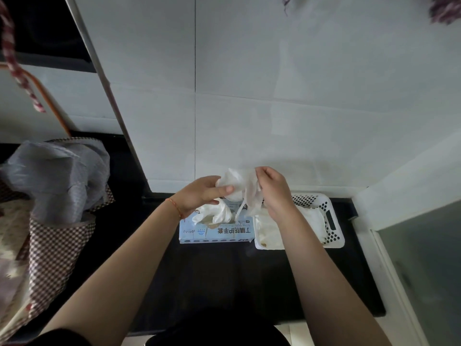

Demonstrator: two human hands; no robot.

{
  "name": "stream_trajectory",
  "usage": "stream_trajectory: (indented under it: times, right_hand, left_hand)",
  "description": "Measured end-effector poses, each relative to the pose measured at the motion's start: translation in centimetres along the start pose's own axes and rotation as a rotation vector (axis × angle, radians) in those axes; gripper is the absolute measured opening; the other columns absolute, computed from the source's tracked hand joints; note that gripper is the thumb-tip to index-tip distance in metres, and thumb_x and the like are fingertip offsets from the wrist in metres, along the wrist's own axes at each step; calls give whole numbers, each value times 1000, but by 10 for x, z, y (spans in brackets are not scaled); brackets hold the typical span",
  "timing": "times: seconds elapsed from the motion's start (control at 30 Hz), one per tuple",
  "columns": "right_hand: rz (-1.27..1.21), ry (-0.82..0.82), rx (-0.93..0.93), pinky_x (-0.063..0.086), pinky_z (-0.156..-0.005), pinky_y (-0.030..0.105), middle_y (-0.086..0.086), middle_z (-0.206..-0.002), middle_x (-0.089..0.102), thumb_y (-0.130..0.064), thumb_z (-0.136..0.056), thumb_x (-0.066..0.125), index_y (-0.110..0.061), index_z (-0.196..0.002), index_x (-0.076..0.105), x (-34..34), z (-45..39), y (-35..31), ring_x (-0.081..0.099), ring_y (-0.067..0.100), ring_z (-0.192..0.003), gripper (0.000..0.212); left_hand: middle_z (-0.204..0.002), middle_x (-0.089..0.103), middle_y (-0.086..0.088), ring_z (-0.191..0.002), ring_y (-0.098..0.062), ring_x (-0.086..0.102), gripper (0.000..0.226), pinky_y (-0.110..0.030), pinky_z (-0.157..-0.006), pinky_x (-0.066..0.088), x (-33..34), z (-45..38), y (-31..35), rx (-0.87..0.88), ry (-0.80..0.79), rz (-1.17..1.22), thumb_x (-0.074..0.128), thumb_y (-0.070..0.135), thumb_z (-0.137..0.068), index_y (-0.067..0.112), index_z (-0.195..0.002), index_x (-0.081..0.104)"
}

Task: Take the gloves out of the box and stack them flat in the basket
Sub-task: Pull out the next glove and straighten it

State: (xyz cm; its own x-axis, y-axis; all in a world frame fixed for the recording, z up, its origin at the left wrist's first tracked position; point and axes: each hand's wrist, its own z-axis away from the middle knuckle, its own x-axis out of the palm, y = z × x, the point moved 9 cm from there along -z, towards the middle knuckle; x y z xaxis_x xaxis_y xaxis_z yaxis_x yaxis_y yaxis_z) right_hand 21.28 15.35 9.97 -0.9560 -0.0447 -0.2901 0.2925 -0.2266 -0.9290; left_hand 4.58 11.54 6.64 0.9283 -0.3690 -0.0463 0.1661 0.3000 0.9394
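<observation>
A pale blue glove box (217, 233) lies on the black counter, with crumpled white gloves (214, 213) sticking out of its opening. Above the box I hold one white glove (245, 187) up in the air between both hands. My left hand (202, 193) grips its bunched end with thumb and fingers. My right hand (272, 189) pinches the other side near the top, and the glove's fingers hang down. To the right of the box stands a white perforated basket (333, 221) with flat white gloves (313, 221) lying inside, partly hidden by my right forearm.
The black counter (224, 278) runs toward me from a white tiled wall. A checked fabric bag (55, 236) with grey plastic inside stands at the left. A white ledge and a glass panel (424, 258) border the counter on the right.
</observation>
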Motion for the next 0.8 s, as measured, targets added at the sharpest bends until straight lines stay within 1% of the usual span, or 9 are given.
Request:
stream_trajectory:
  times: [0.1,0.17,0.27,0.33,0.37,0.47,0.57,0.7,0.8]
  right_hand:
    - [-15,44,3,43,-68,25,0,-74,54,-24,-101,49,-5,-95,66,-9,4,0,51,11,-70,26]
    - [-12,44,21,39,-64,26,-3,-69,49,-23,-99,50,-12,-82,62,-13,5,3,46,11,-66,24]
    - [83,-72,51,38,-67,33,0,-65,48,-32,-91,51,-14,-70,51,-9,8,8,45,17,-63,27]
    - [143,-177,33,47,-83,36,-2,-90,67,-55,-83,56,-14,-88,62,-4,12,9,63,15,-86,42]
    - [127,-217,2,49,-89,33,-7,-106,67,-62,-78,61,-21,-101,63,-1,15,5,64,10,-101,48]
    - [34,-338,-101,52,-94,29,-14,-120,65,-50,-73,80,-31,-120,59,9,22,-13,61,4,-114,55]
    - [79,-403,-125,55,-91,32,-7,-113,69,-39,-76,83,-28,-119,61,19,29,-22,66,10,-106,50]
    - [227,-291,-157,50,-76,27,-4,-96,71,-31,-84,74,-24,-103,67,13,29,-27,66,11,-90,21]
    - [188,-225,-146,48,-68,19,-6,-86,70,-24,-88,69,-22,-94,69,3,29,-29,62,3,-75,6]
  left_hand:
    - [-91,72,6,-86,-9,66,32,-25,-82,51,7,1,5,23,23,76,73,38,-80,15,-102,71]
    - [-86,67,-4,-80,-15,63,24,-32,-83,52,-5,0,8,50,181,187,73,24,-85,2,-93,68]
    - [-75,63,-5,-71,-16,59,12,-32,-77,52,-22,5,23,121,312,259,68,13,-88,8,-77,65]
    - [-67,58,1,-64,-12,53,11,-23,-68,46,-21,7,37,158,273,190,69,17,-82,11,-74,62]
    - [-69,58,2,-66,-11,52,11,-22,-67,44,-17,8,45,172,239,134,69,19,-81,11,-76,63]
    - [-73,57,2,-69,-10,53,16,-23,-68,44,-3,6,57,186,181,-52,67,21,-90,10,-79,64]
    - [-70,60,7,-62,-5,53,21,-18,-61,44,2,3,59,153,234,-139,73,29,-87,10,-82,68]
    - [-66,56,6,-56,-5,46,30,-15,-53,38,-1,5,57,155,272,-66,77,37,-82,9,-79,68]
    - [-69,56,2,-58,-8,49,34,-16,-52,39,-1,9,56,155,231,-70,84,35,-73,9,-87,68]
